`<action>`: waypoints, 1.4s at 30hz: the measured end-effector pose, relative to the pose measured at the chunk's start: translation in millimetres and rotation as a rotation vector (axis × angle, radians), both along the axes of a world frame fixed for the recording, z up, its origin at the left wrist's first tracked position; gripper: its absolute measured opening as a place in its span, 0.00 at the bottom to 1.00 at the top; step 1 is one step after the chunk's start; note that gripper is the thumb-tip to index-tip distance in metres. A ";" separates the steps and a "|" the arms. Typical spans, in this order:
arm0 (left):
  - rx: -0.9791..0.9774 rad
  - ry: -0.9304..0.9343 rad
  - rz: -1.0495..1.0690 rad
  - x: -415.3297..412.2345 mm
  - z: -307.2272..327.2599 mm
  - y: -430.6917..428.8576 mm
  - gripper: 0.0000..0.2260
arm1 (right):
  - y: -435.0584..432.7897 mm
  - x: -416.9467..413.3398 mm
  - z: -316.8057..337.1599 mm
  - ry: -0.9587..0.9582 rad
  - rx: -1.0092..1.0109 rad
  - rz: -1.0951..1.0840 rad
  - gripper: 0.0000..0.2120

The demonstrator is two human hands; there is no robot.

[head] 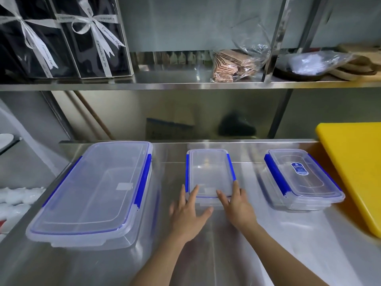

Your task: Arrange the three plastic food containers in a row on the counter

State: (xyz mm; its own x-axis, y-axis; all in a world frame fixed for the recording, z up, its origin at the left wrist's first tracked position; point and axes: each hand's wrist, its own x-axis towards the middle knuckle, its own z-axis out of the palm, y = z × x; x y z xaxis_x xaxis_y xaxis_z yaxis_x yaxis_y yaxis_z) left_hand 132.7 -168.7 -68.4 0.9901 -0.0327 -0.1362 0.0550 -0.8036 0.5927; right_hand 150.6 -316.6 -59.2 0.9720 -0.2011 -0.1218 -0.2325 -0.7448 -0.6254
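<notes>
three clear containers sit in a row across the steel counter (206,254), all lidded, all with blue side clips. at the left of the frame, the large container (92,195), the biggest by far, shows nothing inside through its clear lid but a pale label patch. in the centre, the middle container (210,172) is smaller and narrow, and it too looks empty through the plastic. at the right, the right container (303,178) lies at a slight angle to the other two, a blue sticker on its lid; no contents show in it either. just beside it, at the right edge of the frame, lies a yellow cutting board (354,172).

both hands are at the near end of the middle container. the left hand (188,215) is spread, fingers on the near left corner, thumb splayed out along the front edge. the right hand (237,205) is spread as well, fingers laid on the lid's near right corner. neither one is closed around it.

along the top of the frame runs a steel shelf (175,84), with dark ribboned gift boxes (61,38) at upper left and a clear bag of brown paper pieces (233,65) further right.
</notes>
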 end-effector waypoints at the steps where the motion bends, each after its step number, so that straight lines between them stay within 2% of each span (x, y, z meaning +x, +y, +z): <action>1: 0.012 0.003 0.002 -0.4 1.1 -0.2 0.33 | -0.6 0.0 -0.1 0.007 -0.008 0.002 0.34; 6: -0.025 -0.046 0.018 -2.9 1.8 -3.2 0.31 | -11.9 -0.2 4.5 -0.004 -0.043 0.048 0.32; 12: -0.024 -0.050 0.022 -4.0 4.6 -12.1 0.31 | -29.4 -2.1 5.7 0.024 0.046 0.105 0.32; 17: 0.023 -0.047 0.025 -1.5 11.3 -13.5 0.31 | -37.6 -2.0 10.9 -0.020 -0.035 0.103 0.29; 20: 0.063 -0.264 0.051 -7.7 16.9 -28.5 0.32 | -61.0 0.2 21.8 -0.191 -0.005 -0.038 0.27; 23: -0.057 -0.559 -0.044 -10.7 28.9 -70.4 0.29 | -99.1 1.9 32.5 -0.366 -0.020 -0.207 0.21; 24: -0.086 -0.586 -0.111 -10.6 32.2 -89.4 0.28 | -113.2 1.1 34.4 -0.391 -0.046 -0.273 0.20; 25: -0.112 -0.542 -0.187 -10.9 34.9 -109.4 0.28 | -126.9 -0.7 35.4 -0.395 -0.069 -0.344 0.20; 27: -0.173 -0.342 -0.291 -9.9 33.3 -148.7 0.32 | -153.7 -6.0 34.1 -0.378 -0.120 -0.448 0.21; 29: -0.193 -0.145 -0.318 -4.3 24.1 -183.7 0.36 | -179.0 -11.5 28.4 -0.293 -0.172 -0.455 0.24; 31: -0.166 -0.043 -0.331 -1.7 15.0 -211.1 0.38 | -200.2 -16.5 18.7 -0.170 -0.198 -0.391 0.28; 34: -0.116 0.015 -0.311 -1.1 4.0 -235.7 0.38 | -220.1 -20.1 1.6 -0.110 -0.200 -0.244 0.31; 37: -0.082 -0.010 -0.280 -1.2 -2.7 -248.5 0.39 | -228.3 -18.7 -8.1 -0.094 -0.194 -0.127 0.33; 42: -0.028 0.045 -0.283 0.8 0.6 -251.8 0.39 | -229.6 -18.9 -10.3 -0.066 -0.165 -0.110 0.33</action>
